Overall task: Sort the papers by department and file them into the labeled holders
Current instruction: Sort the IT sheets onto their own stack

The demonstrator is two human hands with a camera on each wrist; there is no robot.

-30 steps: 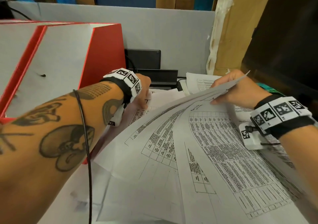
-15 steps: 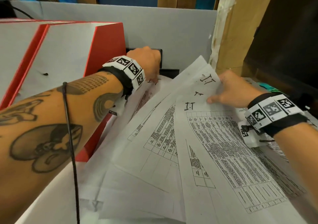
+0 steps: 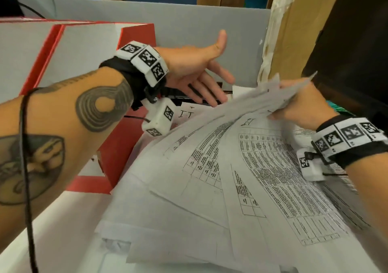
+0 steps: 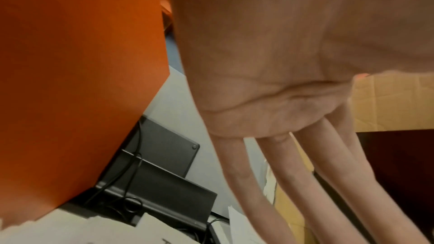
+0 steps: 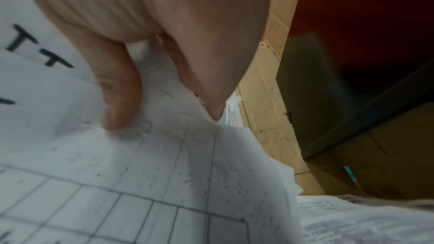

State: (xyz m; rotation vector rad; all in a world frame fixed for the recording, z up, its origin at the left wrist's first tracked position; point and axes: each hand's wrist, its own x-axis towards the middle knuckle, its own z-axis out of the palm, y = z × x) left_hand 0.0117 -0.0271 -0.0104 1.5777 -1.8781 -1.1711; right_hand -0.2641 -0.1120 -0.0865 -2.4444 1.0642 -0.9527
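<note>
Right hand point(image 3: 302, 107) pinches the far corner of fanned papers point(image 3: 241, 167) lifted off the tabletop; left hand point(image 3: 195, 71), fingers spread and empty, hovers beside the red holder point(image 3: 134, 42). Best: take one sheet, check its "IT" mark.

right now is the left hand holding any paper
No, the left hand hangs open with straight fingers above the papers, gripping nothing.

Papers and holder before us

We see fanned white printed sheets point(image 3: 241, 178), some marked "IT", far ends lifted at right; a red-edged white cardboard holder point(image 3: 134, 42) stands upright far left.
</note>
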